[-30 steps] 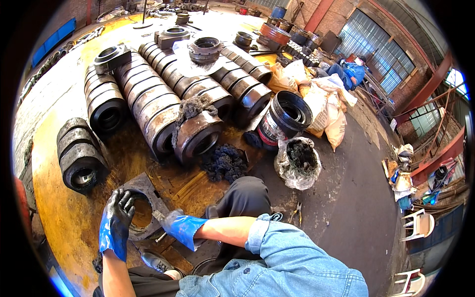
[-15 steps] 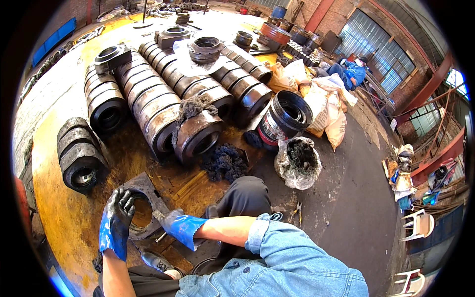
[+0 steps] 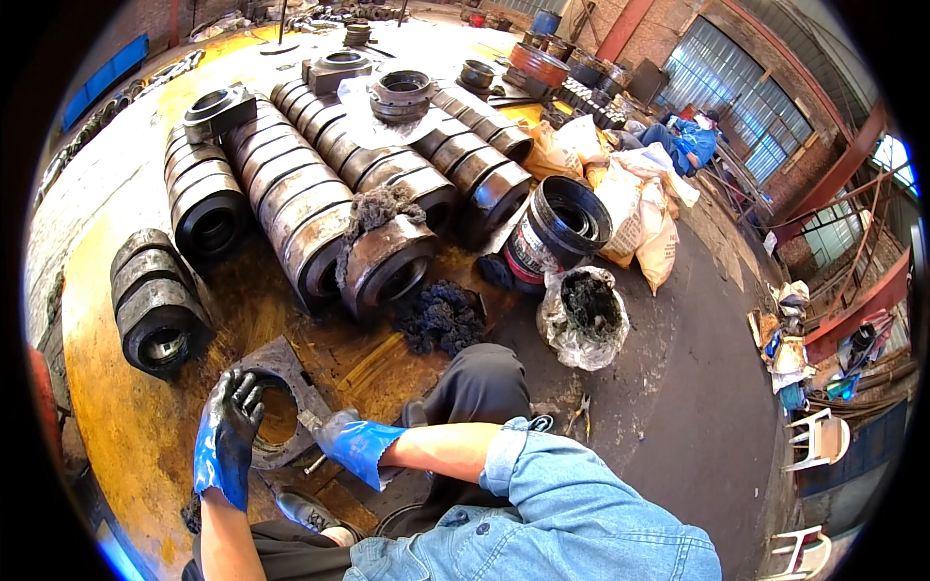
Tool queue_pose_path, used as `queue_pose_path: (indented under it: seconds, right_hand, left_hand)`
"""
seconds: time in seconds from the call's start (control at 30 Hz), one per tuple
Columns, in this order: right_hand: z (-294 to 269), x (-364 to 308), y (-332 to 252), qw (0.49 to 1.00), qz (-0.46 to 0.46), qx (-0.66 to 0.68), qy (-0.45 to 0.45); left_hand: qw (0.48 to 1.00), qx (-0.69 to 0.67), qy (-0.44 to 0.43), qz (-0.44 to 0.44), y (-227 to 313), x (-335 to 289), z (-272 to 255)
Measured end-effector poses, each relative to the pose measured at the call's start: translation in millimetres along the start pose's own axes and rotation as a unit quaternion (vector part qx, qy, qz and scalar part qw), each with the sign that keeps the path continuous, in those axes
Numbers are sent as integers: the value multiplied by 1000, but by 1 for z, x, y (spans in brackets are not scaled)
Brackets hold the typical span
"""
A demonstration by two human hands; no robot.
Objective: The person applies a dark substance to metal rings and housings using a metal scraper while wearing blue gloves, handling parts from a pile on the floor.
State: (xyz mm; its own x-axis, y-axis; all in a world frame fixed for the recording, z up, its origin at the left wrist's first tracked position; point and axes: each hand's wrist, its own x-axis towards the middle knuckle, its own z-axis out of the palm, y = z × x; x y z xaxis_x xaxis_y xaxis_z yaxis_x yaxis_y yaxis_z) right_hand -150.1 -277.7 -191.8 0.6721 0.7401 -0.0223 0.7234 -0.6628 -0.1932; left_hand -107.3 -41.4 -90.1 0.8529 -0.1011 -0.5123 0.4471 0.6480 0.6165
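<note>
A dark, greasy square metal block (image 3: 308, 392) with a large round hole rests in front of me on the stained floor. My left hand (image 3: 232, 402), in a blue glove blackened over the fingers, lies along the block's left side with fingers stretched out. At the right rim of the hole, my right hand (image 3: 347, 436), also gloved, is closed round a small tool (image 3: 310, 419) with a light flat end; the fist hides most of it. A thin silver rod (image 3: 315, 465) shows below that hand, by the block's lower edge.
Beyond the block lie rows of heavy metal blocks (image 3: 281, 194) and a shorter row (image 3: 160, 300). Dark fibre waste (image 3: 441, 318), a black bucket (image 3: 572, 218), a plastic-lined tub (image 3: 586, 315), sacks (image 3: 639, 213) and pliers (image 3: 581, 416) are to the right. Another person (image 3: 688, 140) sits farther back.
</note>
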Motion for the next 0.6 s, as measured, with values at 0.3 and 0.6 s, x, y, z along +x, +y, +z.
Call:
queue_pose_path:
  seconds: [0.3,0.6]
  right_hand:
    - [-8,-1,1,999,-7,17,-33]
    - [-7,2,0,999,3,22,-48]
  left_hand:
    - [1000,2,2,2,0,-3,3]
    - [1000,7,-1,4,-1,-5,5]
